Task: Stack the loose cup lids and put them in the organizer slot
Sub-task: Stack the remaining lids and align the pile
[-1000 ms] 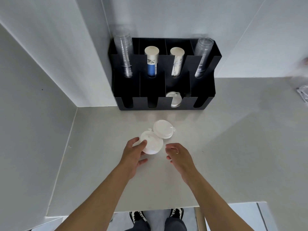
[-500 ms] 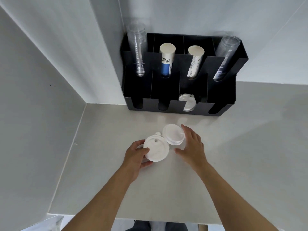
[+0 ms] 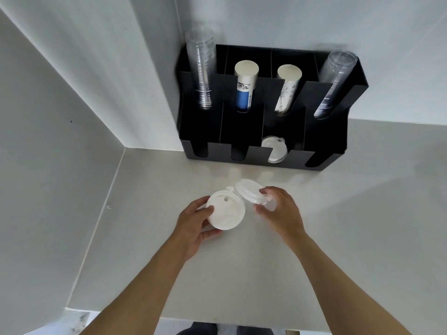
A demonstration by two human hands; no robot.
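Note:
Two white cup lids are in my hands above the pale counter. My left hand grips the nearer lid, which faces up with a small hole near its rim. My right hand holds the second lid by its right edge, tilted, its left edge touching the first lid. A black organizer stands against the back wall. Its third front slot holds other white lids.
The organizer's rear slots hold two stacks of clear cups and two stacks of paper cups. A white wall closes off the left side. The counter's front edge runs just below my forearms.
My right hand came forward from beside the lids, took hold of the far lid and lifted its right edge. My left hand kept its lid. The camera moved closer and left.

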